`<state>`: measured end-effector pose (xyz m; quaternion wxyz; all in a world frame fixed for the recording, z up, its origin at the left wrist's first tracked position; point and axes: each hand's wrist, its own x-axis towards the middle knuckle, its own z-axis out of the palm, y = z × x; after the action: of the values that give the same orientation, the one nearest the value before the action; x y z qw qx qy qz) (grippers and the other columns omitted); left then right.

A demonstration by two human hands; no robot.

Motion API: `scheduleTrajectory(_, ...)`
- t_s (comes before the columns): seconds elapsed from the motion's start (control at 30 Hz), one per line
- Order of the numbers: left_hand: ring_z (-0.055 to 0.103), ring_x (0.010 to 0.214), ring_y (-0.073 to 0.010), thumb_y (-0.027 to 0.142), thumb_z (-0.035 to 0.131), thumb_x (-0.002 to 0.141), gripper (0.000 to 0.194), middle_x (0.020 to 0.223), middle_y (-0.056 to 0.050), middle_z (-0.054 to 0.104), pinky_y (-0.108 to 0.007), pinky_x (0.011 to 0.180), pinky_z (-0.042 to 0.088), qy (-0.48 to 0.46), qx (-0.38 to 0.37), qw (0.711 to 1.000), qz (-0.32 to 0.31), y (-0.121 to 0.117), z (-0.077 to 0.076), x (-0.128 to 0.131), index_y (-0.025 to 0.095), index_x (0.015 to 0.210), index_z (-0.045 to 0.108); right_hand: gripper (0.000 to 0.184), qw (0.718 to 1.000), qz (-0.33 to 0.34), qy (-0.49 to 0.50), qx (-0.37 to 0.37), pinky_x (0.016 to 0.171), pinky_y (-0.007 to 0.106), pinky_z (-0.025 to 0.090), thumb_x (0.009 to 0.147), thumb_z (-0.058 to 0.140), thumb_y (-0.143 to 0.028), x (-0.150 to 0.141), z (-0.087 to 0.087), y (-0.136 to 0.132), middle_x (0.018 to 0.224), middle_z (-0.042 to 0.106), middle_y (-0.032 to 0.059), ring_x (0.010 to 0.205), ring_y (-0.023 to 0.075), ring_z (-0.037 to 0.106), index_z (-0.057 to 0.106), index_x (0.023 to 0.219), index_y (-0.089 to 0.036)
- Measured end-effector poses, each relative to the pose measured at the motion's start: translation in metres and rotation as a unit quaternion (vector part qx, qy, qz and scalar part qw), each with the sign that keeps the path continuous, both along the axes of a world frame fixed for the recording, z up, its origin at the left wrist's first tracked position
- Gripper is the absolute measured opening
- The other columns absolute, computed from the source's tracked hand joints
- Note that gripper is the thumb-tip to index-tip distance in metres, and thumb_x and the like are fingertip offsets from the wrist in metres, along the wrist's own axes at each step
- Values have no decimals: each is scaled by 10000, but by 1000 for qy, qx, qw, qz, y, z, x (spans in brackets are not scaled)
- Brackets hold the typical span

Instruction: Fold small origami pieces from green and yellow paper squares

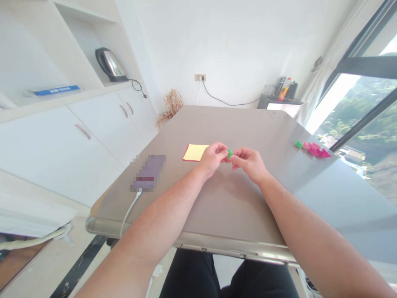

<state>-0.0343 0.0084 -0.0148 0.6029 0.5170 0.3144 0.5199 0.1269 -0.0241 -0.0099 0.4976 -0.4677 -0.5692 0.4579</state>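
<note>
Between my two hands is a small folded piece of green paper, held a little above the table. My left hand pinches its left side with thumb and fingers. On the other side, my right hand has its fingertips closed at the paper's lower right edge. The fingers cover part of the paper, so its full shape is hidden. Just left of my left hand lies a pad of yellow sticky notes with a red edge showing beneath; my hand overlaps its right side.
On the grey table, a blurred phone-like object with a white cable lies at left. Folded pink paper pieces and a green one sit at right by the window. A kettle stands on the left shelf.
</note>
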Motion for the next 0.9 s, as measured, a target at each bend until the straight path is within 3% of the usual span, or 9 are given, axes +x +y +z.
scheduleTrajectory(0.33, 620, 696, -116, 225, 732, 761, 161, 754, 8, 630, -316, 736, 552, 1, 28, 998, -49, 1, -2, -2, 167, 793, 586, 367, 1000, 13, -21, 8, 645, 321, 518, 726, 811, -514, 3, -7, 5, 736, 695, 17, 606, 149, 645, 646, 771, -189)
scheduleTrajectory(0.6, 616, 675, -113, 199, 696, 759, 109, 746, 17, 613, -309, 721, 551, 44, 47, 997, -34, -2, 1, -4, 170, 788, 594, 300, 999, 25, 3, -39, 648, 306, 532, 695, 815, -435, -2, -2, 2, 769, 706, 20, 605, 124, 609, 646, 732, -190)
scheduleTrajectory(0.9, 631, 670, -121, 227, 714, 773, 124, 767, 15, 617, -317, 727, 550, 69, 71, 995, -26, 5, -5, -7, 178, 807, 605, 326, 1000, -8, -3, -1, 597, 302, 535, 675, 818, -457, -3, 1, 2, 669, 668, 3, 561, 124, 595, 629, 685, -193)
